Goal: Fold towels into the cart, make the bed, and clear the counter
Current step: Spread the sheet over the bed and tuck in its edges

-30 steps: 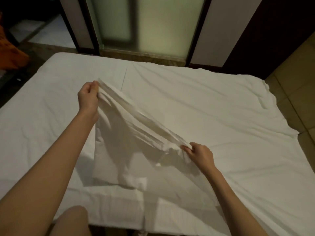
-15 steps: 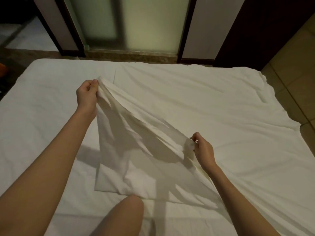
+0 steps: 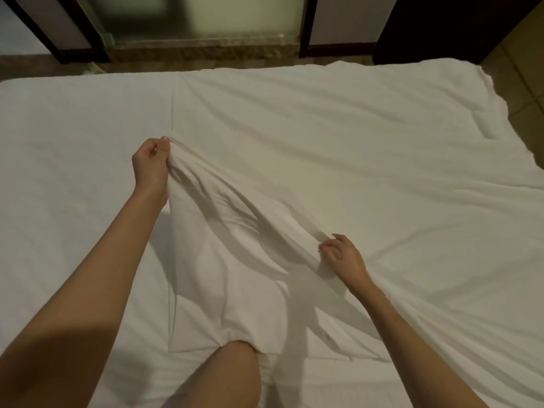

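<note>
1. On the bed, spread with a white sheet: a white pillowcase, creased and partly lifted.
2. Left hand: grip pinches the far corner, raised off the sheet.
3. Right hand: fingers curled, grip holds the near-right edge, low.
4. A bare knee presses the pillowcase's near edge.
5. Beyond the bed: frosted glass door.

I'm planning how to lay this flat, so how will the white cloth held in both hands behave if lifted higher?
Probably very floppy: the white cloth sags in deep folds between the left hand and right hand. Likely light, since fingertip pinches hold its edge up. Its lower end drapes against the knee on the bed, so it may drag and bunch rather than hold shape.
</note>
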